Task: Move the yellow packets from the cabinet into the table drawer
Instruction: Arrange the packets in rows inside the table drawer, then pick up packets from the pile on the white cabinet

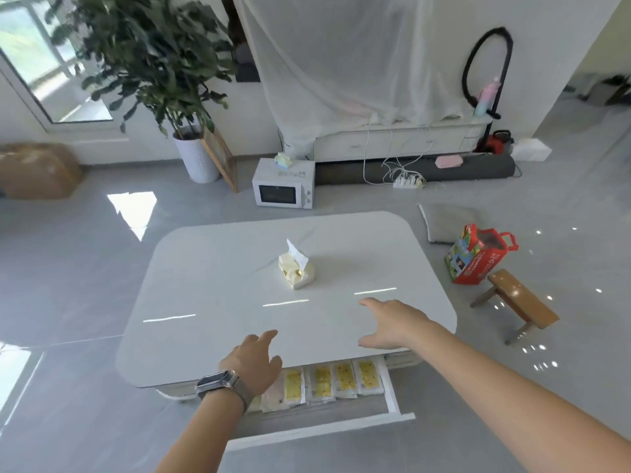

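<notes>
Hands: the left hand (254,361) and the right hand (392,324) are held over the near edge of the counter (211,278), fingers (370,303) loosely spread and nothing gripped in either.
Packets: the yellow packets (341,378) are seen laid side by side in the open drawer (392,397) at 6 o'clock under the counter; some are hidden by the left wrist, so no count can be given.
Stage: the loading is judged largely done, with the drawer left pulled out.
Step in hand: if the drawer is to be closed, its front panel (321,430) is best pushed squarely with flat palms, packets kept lying flat below the counter's underside so none is caught.
Counter: a tissue pack (296,271) is set near the middle of the white glossy top.
Room: a microwave (283,184) on the grey tiled floor at 12 o'clock, a potted plant (196,155) at 11, a wooden stool (517,298) and a red bag (478,254) at 3.
</notes>
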`<state>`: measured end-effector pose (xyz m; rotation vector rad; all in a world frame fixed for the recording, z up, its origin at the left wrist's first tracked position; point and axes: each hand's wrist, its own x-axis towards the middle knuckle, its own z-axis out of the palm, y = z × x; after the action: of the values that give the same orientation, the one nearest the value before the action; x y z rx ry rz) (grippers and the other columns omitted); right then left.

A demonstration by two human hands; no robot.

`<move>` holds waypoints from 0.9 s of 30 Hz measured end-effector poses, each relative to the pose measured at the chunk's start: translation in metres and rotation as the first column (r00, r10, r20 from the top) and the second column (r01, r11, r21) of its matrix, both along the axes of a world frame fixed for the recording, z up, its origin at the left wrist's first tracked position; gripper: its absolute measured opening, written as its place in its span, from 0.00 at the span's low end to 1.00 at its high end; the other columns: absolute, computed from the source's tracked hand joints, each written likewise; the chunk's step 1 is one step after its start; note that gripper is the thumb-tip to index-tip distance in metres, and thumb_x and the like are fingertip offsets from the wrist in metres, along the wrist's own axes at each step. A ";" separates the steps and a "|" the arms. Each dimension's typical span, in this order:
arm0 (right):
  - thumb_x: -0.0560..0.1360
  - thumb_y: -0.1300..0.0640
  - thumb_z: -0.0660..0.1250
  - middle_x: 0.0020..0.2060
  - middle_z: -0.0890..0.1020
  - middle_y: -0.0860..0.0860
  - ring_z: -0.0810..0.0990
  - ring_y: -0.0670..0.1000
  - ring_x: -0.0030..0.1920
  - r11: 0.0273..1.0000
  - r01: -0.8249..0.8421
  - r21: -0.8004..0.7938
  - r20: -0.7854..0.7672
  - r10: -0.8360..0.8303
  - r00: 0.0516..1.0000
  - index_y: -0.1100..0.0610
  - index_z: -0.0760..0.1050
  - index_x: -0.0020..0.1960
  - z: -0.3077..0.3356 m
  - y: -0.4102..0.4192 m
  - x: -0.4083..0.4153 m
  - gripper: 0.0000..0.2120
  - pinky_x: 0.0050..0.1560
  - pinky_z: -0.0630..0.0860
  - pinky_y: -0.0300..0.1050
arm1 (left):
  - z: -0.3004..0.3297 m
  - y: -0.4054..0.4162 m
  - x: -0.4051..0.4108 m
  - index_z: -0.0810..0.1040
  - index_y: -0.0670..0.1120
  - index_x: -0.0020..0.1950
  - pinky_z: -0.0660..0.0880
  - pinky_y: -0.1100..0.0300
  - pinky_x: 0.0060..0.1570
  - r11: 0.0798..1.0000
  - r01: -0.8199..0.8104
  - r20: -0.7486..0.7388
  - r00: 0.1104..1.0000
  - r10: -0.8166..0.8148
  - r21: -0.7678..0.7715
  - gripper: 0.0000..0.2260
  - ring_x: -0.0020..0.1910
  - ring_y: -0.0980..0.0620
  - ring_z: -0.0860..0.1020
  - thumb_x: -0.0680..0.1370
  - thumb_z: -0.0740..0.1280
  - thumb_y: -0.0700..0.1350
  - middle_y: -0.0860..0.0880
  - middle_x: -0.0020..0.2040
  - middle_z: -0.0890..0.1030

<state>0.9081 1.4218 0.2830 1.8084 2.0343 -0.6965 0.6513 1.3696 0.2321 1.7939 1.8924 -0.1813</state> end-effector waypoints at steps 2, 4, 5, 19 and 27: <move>0.72 0.40 0.68 0.65 0.73 0.50 0.74 0.53 0.63 0.999 -0.010 0.030 -0.003 0.010 1.000 0.45 0.52 0.78 0.022 -0.009 -0.012 0.41 0.50 0.73 0.45 | 0.017 -0.016 -0.008 0.56 0.58 0.78 0.76 0.54 0.58 0.999 -0.035 0.006 0.999 0.035 0.002 0.26 0.65 0.48 0.74 0.81 0.58 0.54 0.50 0.71 0.69; 0.71 0.39 0.68 0.65 0.73 0.49 0.74 0.53 0.63 0.998 -0.033 0.054 -0.004 0.034 0.999 0.45 0.52 0.78 0.040 -0.018 -0.027 0.41 0.53 0.74 0.46 | 0.031 -0.033 -0.017 0.55 0.58 0.79 0.77 0.54 0.57 0.998 -0.070 0.018 0.997 0.070 0.007 0.27 0.65 0.48 0.75 0.80 0.59 0.53 0.50 0.72 0.68; 0.71 0.39 0.69 0.65 0.73 0.49 0.74 0.53 0.64 0.997 -0.049 0.062 -0.009 0.050 0.999 0.45 0.53 0.78 0.047 -0.024 -0.036 0.42 0.54 0.75 0.47 | 0.037 -0.041 -0.023 0.55 0.57 0.79 0.77 0.54 0.57 0.996 -0.088 0.024 0.996 0.087 0.015 0.28 0.64 0.48 0.75 0.80 0.60 0.53 0.50 0.72 0.68; 0.70 0.38 0.68 0.67 0.73 0.51 0.72 0.54 0.66 0.940 -0.311 0.140 -0.069 0.322 0.944 0.45 0.52 0.78 0.098 -0.090 -0.240 0.42 0.56 0.75 0.48 | 0.112 -0.145 -0.215 0.55 0.55 0.79 0.73 0.57 0.59 0.937 -0.331 0.024 0.943 0.331 0.109 0.31 0.64 0.48 0.75 0.79 0.63 0.54 0.47 0.71 0.69; 0.70 0.38 0.69 0.68 0.72 0.50 0.68 0.55 0.69 0.825 -0.539 0.173 -0.080 0.557 0.827 0.44 0.51 0.78 0.110 -0.134 -0.416 0.43 0.60 0.73 0.48 | 0.143 -0.255 -0.356 0.55 0.55 0.79 0.74 0.55 0.60 0.819 -0.550 -0.021 0.828 0.560 0.165 0.31 0.64 0.46 0.75 0.79 0.63 0.55 0.46 0.71 0.69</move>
<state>0.4924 1.2879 0.3931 1.1461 2.5786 -0.5060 0.2956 1.1145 0.3750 1.2499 2.4491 0.1197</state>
